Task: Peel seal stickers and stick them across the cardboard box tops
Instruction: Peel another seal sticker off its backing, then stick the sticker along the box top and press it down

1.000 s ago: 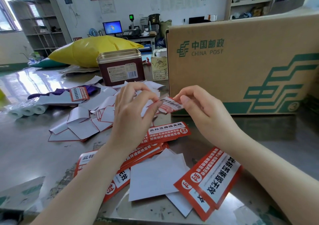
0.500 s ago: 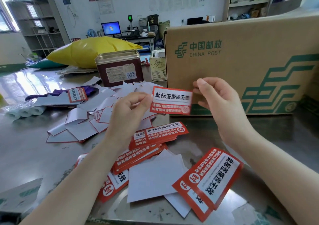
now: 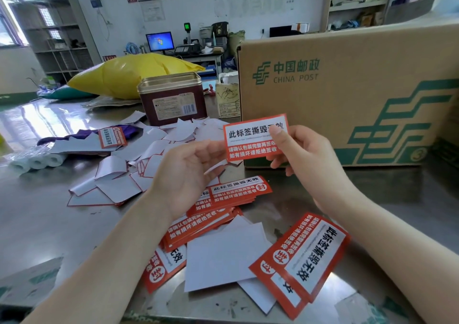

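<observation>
Right hand pinches 1 seal sticker before the cardboard box; left hand apparently holds its backing paper.

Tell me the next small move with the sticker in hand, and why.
Probably lift the sticker up to the box top. The right hand pinches it face-up, and the left hand seems to hold white backing, so it looks peeled.
</observation>
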Motion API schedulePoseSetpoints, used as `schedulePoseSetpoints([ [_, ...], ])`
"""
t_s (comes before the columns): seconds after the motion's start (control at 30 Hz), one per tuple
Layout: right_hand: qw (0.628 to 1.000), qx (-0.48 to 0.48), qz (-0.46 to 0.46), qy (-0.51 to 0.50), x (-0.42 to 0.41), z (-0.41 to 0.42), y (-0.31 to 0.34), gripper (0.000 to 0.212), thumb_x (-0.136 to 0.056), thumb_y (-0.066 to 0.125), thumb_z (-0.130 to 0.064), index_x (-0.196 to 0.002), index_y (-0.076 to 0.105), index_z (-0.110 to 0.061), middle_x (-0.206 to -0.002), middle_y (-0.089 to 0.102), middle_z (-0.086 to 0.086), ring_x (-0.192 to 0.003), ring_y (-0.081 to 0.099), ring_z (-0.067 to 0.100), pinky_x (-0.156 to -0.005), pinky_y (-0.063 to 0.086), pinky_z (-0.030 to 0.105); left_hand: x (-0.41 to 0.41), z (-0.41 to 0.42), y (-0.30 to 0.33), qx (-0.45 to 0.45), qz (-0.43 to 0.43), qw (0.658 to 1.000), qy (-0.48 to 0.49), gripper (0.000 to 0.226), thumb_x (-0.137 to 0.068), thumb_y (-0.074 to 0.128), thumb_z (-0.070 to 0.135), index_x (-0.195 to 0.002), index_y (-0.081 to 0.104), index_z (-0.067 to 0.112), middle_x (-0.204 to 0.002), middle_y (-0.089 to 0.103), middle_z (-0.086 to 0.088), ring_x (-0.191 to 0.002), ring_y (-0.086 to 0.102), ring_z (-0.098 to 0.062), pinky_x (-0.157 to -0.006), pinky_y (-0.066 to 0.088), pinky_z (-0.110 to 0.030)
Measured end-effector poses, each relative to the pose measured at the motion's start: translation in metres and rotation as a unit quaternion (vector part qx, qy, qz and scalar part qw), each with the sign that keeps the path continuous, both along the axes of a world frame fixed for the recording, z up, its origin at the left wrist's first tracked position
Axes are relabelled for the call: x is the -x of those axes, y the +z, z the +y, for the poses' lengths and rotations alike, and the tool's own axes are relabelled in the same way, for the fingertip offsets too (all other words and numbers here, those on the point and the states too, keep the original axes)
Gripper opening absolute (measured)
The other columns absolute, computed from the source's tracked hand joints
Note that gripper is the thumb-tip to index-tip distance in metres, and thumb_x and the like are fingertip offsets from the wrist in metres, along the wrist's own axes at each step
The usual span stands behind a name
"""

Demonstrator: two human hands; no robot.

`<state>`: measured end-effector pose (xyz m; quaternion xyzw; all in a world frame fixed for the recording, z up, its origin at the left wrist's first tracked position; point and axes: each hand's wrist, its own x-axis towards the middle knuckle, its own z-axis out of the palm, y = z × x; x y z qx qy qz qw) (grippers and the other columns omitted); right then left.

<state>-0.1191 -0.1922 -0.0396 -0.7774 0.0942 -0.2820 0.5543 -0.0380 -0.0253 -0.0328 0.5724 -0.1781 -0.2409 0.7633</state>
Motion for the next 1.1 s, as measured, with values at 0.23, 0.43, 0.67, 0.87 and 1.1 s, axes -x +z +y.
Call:
schedulePoseSetpoints([
  [0.23, 0.984, 0.153, -0.072, -0.053, 0.004, 0.002, -0.005, 0.026, -0.093, 0.047, -0.034, -0.082, 0.062, -0.016, -0.063, 0.062, -0.007, -0.055, 0.056, 0.004, -0.052, 0.045, 0.012, 0.001, -0.004, -0.001, -0.135, -0.123, 0.979, 0.094, 0.027, -0.091, 0.054, 0.035, -0.081, 0.075, 0.022, -0.093, 0.074, 0.005, -0.091, 0.067, -0.006, -0.082, 0.049, -0.020],
  [0.43, 0.964, 0.237, -0.075, -0.098, 0.006, 0.007, -0.009, 0.037, -0.092, 0.040, -0.042, -0.074, 0.058, -0.015, -0.057, 0.058, -0.008, -0.048, 0.054, 0.007, -0.049, 0.045, 0.021, -0.002, -0.007, -0.009, -0.248, -0.355, 0.868, 0.243, 0.021, -0.088, 0.058, 0.034, -0.094, 0.072, 0.020, -0.104, 0.065, 0.009, -0.098, 0.059, -0.008, -0.079, 0.045, -0.016],
  [0.67, 0.959, 0.253, -0.073, -0.105, 0.006, 0.010, -0.009, 0.036, -0.091, 0.038, -0.042, -0.081, 0.059, -0.015, -0.061, 0.057, -0.010, -0.051, 0.053, 0.003, -0.050, 0.047, 0.025, -0.007, -0.012, -0.022, -0.276, -0.514, 0.740, 0.334, 0.024, -0.090, 0.055, 0.028, -0.088, 0.066, 0.007, -0.101, 0.059, -0.007, -0.096, 0.042, -0.008, -0.084, 0.035, -0.028],
  [0.87, 0.959, 0.250, -0.087, -0.102, 0.005, 0.009, -0.009, 0.036, -0.092, 0.038, -0.042, -0.080, 0.058, -0.014, -0.060, 0.057, -0.009, -0.050, 0.053, 0.005, -0.049, 0.046, 0.025, -0.009, -0.015, -0.025, -0.278, -0.524, 0.732, 0.335, 0.031, -0.092, 0.049, 0.035, -0.090, 0.064, 0.007, -0.103, 0.059, -0.008, -0.097, 0.040, -0.006, -0.082, 0.030, -0.023],
  [1.1, 0.941, 0.275, -0.154, -0.123, 0.010, 0.006, 0.008, 0.034, -0.094, 0.040, -0.036, -0.071, 0.054, -0.014, -0.054, 0.049, -0.015, -0.045, 0.051, 0.005, -0.044, 0.042, 0.019, -0.006, -0.017, -0.002, -0.262, -0.576, 0.694, 0.344, 0.036, -0.091, 0.039, 0.038, -0.081, 0.060, 0.010, -0.095, 0.055, -0.005, -0.091, 0.042, -0.008, -0.081, 0.024, -0.019],
])
